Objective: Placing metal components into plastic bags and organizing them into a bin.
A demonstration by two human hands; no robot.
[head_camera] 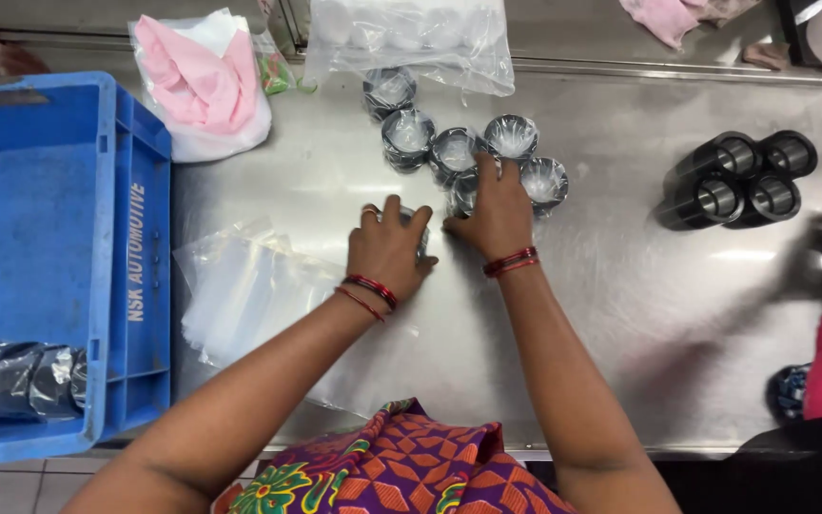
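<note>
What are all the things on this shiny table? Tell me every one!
Wrapped rings: about six, dark metal in clear plastic, table middle, beside the hands.
Bare rings: four, black, clustered on the right.
Flat plastic bags: a pile, clear, left of the hands.
Crate: one, blue, far left, with wrapped rings at its near end.
Bag of white pieces: one, clear, top middle.
Pink cloth in a bag: one, top left.
Table: one, steel.
Left hand: cupped over a wrapped ring.
Right hand: touching the wrapped rings.
</note>
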